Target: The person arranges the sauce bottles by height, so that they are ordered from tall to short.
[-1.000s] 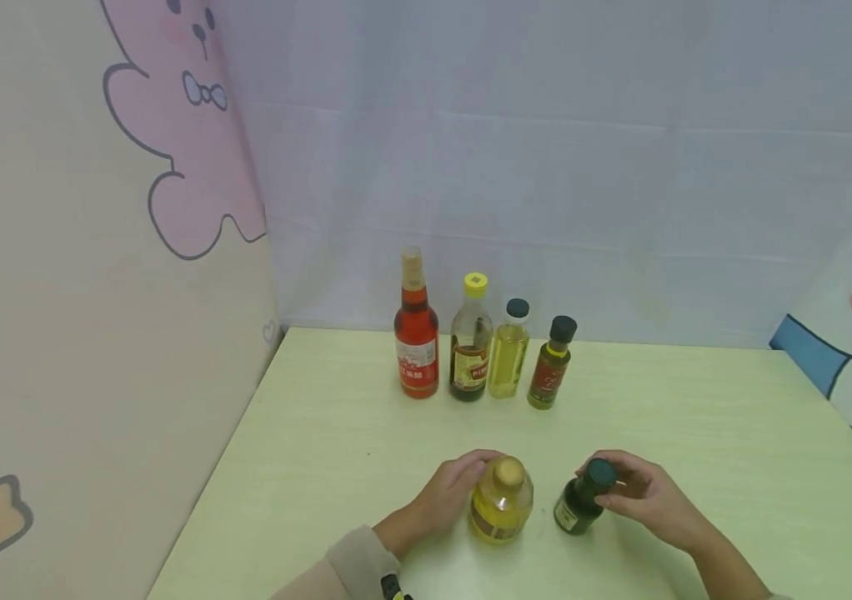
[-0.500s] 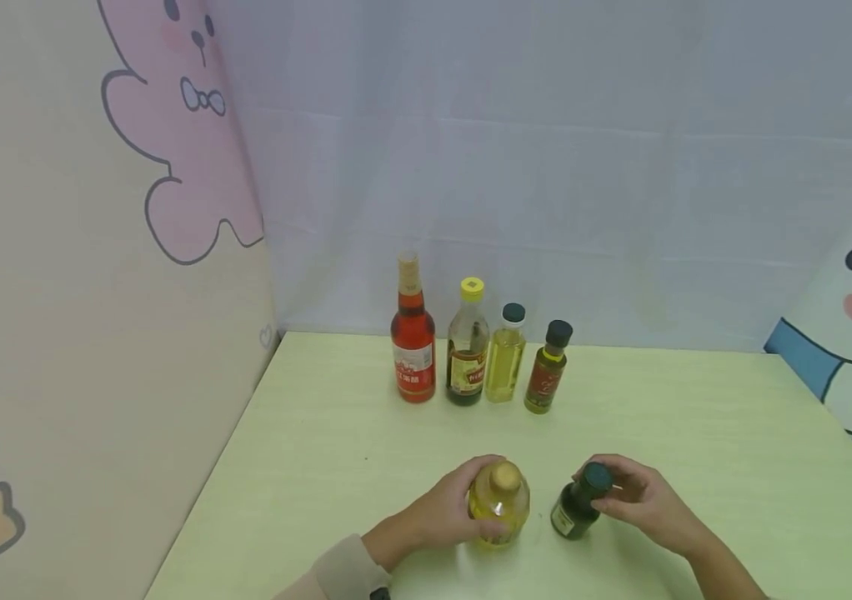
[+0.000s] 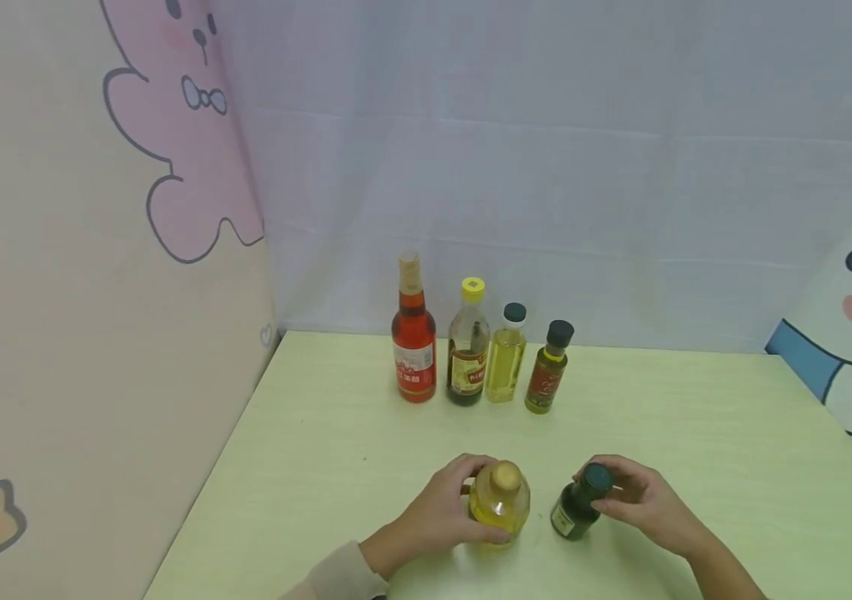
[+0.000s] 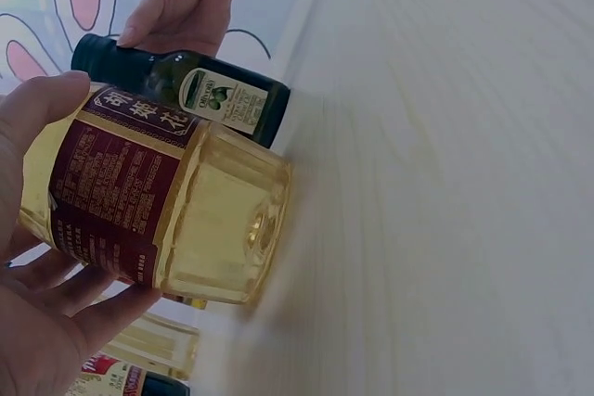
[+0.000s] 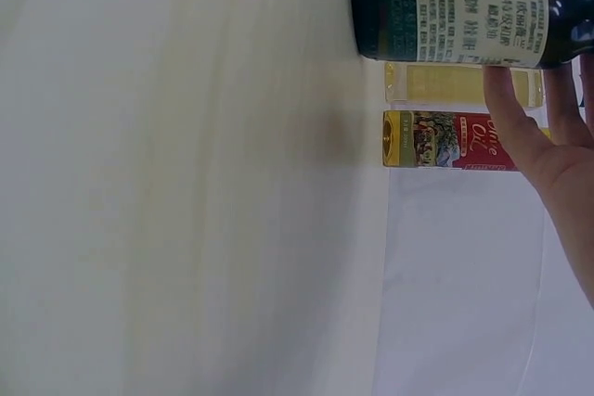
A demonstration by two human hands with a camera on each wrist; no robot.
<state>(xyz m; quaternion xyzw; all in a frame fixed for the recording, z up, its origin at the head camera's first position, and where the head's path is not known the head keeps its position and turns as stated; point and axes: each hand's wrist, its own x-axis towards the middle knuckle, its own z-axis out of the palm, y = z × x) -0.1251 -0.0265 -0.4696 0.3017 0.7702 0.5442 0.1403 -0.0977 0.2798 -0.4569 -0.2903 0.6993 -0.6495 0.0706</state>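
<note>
Near the table's front edge stands a squat yellow oil bottle (image 3: 499, 504) with a tan cap and a dark red label (image 4: 111, 192). My left hand (image 3: 463, 500) grips its body from the left, thumb in front and fingers behind. To its right is a small dark green bottle (image 3: 574, 507) with a dark cap, tilted a little. My right hand (image 3: 613, 493) holds it near the neck and cap. In the left wrist view the green bottle (image 4: 204, 95) lies just beyond the yellow one. The right wrist view shows its printed label (image 5: 464, 16) above my fingers (image 5: 548, 155).
Several bottles stand in a row at the back of the pale green table (image 3: 696, 433): a tall red one (image 3: 414, 350), a dark one with a yellow cap (image 3: 468, 354), a pale yellow one (image 3: 505, 362) and a small red-labelled one (image 3: 546, 375). Cartoon-printed walls close in left and right.
My left hand has wrapped further round the yellow bottle, the thumb now in front of it. The right hand and the green bottle have hardly moved.
</note>
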